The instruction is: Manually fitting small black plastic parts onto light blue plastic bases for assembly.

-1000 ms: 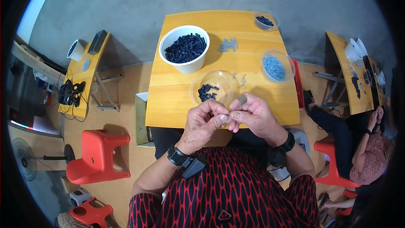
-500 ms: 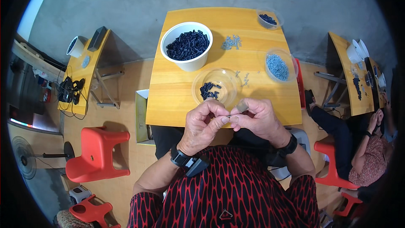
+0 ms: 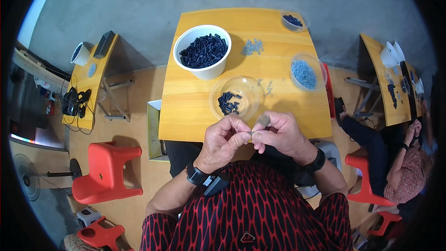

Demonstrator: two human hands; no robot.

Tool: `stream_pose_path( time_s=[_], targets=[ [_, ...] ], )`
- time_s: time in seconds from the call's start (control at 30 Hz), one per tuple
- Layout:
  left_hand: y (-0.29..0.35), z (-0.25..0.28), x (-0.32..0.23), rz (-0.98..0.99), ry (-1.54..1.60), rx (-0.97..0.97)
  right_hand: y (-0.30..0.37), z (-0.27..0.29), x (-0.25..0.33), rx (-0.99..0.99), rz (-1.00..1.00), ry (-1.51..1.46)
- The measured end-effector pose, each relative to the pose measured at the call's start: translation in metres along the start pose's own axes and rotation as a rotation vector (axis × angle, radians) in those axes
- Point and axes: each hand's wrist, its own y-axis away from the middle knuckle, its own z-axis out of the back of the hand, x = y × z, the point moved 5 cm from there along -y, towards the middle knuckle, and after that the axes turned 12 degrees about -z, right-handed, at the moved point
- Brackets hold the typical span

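Just in front of the table's near edge, my left hand [image 3: 226,135] and my right hand [image 3: 281,133] meet fingertip to fingertip. Both are closed in a pinch around a small greyish piece [image 3: 251,133] that looks like a screw; most of it is hidden by the fingers. A brownish cover [image 3: 264,120] wraps a fingertip of my right hand. Beyond my left hand sits a clear round bowl [image 3: 254,95] with some short black plugs [image 3: 228,104] in it. Loose screws [image 3: 268,88] lie to the right of this bowl.
A white bucket [image 3: 211,73] full of dark plugs [image 3: 204,51] stands at the table's left. Farther back are a screw pile [image 3: 252,47], a tub of screws [image 3: 304,74] and a small plug tub [image 3: 292,21]. A red chair [image 3: 104,172] is left; another person [image 3: 406,172] sits right.
My fingers have shifted slightly around the small piece, and a lower finger of my right hand now shows beneath it. The view has moved a little. The containers stay put.
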Motion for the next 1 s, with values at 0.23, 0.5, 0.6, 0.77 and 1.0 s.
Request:
stream_pose_path(
  time_s=[0.23,0.5,0.6,0.77,1.0],
  targets=[
    [-0.005,0.0,0.003,0.067,0.107,-0.044,-0.004,0.008,-0.006,-0.015,0.069,-0.064],
    [-0.003,0.008,0.016,0.134,0.132,-0.11,-0.003,0.0,0.008,-0.169,0.303,0.313],
    [-0.003,0.01,0.017,0.153,0.152,-0.119,-0.005,0.001,0.006,-0.188,0.299,0.352],
    [-0.004,0.011,0.014,0.176,0.165,-0.125,-0.014,0.012,-0.01,-0.079,0.164,0.072],
    [-0.004,0.085,0.007,-0.088,-0.261,-0.487,-0.018,0.049,-0.013,-0.112,0.092,-0.005]
  ],
)
